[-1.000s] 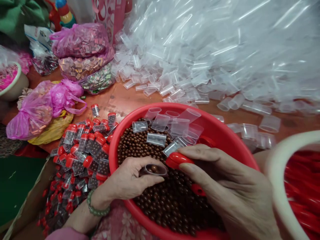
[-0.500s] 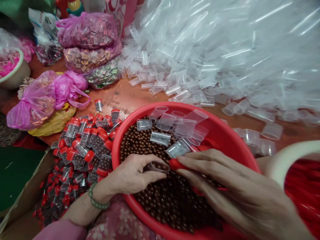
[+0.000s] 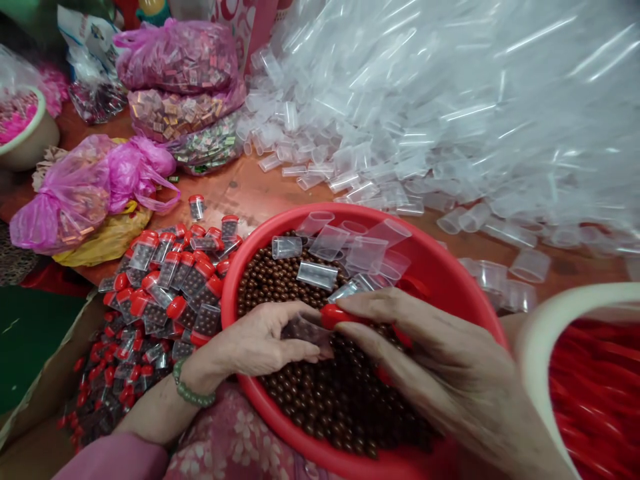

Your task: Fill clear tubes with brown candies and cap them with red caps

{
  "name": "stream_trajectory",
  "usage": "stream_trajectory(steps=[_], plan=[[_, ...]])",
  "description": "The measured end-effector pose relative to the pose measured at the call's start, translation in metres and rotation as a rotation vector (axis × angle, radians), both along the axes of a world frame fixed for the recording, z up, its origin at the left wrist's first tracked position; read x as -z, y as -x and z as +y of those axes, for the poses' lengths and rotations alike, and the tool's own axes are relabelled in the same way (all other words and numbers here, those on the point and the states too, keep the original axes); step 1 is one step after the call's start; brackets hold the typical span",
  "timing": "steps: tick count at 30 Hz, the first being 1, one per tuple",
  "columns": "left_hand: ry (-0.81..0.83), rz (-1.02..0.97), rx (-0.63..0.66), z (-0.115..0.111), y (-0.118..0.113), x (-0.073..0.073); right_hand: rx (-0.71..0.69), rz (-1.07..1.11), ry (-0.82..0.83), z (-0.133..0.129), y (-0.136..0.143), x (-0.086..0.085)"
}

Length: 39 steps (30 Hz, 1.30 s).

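My left hand (image 3: 260, 337) pinches a clear plastic tube (image 3: 305, 331) between thumb and fingers, with its open end facing right. Dark balls seem to show through its wall. My right hand (image 3: 425, 353) grips a red cap (image 3: 333, 316) by its fingertips, close against the tube's mouth; whether it touches the rim I cannot tell. Both hands are over a red basin (image 3: 480, 287) holding many glossy brown balls (image 3: 320, 400). Several empty clear tubes (image 3: 318, 275) lie on the balls and against the basin's far wall.
Left of the basin is a heap of filled, red-capped tubes (image 3: 170, 267). A large pile of clear tubes (image 3: 400, 113) covers the table's back right. A white tub (image 3: 530, 353) of red pieces stands at right. Pink plastic bags (image 3: 180, 60) and a white bowl (image 3: 37, 137) sit back left.
My right hand has moved left, bringing the red cap nearer the tube. My left hand has tipped the tube slightly. The view has shifted a little.
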<state>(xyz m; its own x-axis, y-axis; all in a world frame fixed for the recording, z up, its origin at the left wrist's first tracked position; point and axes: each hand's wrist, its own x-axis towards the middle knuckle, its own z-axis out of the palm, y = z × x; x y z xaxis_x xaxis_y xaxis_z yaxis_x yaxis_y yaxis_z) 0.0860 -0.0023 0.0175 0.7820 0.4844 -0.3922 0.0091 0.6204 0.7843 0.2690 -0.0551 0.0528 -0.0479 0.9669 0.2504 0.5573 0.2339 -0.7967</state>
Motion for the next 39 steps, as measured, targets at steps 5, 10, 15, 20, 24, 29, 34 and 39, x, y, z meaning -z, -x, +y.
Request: stream_trajectory(steps=[5,10,15,20,24,29,34,39], plan=[[0.103,-0.077,-0.007,0.003,0.001,-0.002,0.296,0.261,0.141,-0.004,0.009,0.001],[0.105,-0.195,-0.011,0.002,0.002,0.006,0.218,0.392,0.116,0.000,0.030,-0.001],[0.104,-0.258,-0.038,0.000,0.004,0.008,0.387,0.510,0.130,0.000,0.033,-0.003],[-0.129,-0.096,-0.079,-0.001,0.001,0.002,0.496,0.494,0.150,-0.004,0.033,0.000],[-0.411,0.005,-0.127,0.001,0.000,-0.003,0.494,0.489,0.117,-0.003,0.034,0.003],[-0.425,-0.006,-0.180,0.003,0.001,-0.006,0.484,0.488,0.072,-0.002,0.033,0.002],[-0.490,0.043,-0.183,0.002,-0.001,-0.005,0.509,0.500,0.090,-0.002,0.032,0.004],[-0.469,0.044,-0.149,0.000,-0.002,-0.005,0.524,0.526,0.101,-0.003,0.034,0.004]])
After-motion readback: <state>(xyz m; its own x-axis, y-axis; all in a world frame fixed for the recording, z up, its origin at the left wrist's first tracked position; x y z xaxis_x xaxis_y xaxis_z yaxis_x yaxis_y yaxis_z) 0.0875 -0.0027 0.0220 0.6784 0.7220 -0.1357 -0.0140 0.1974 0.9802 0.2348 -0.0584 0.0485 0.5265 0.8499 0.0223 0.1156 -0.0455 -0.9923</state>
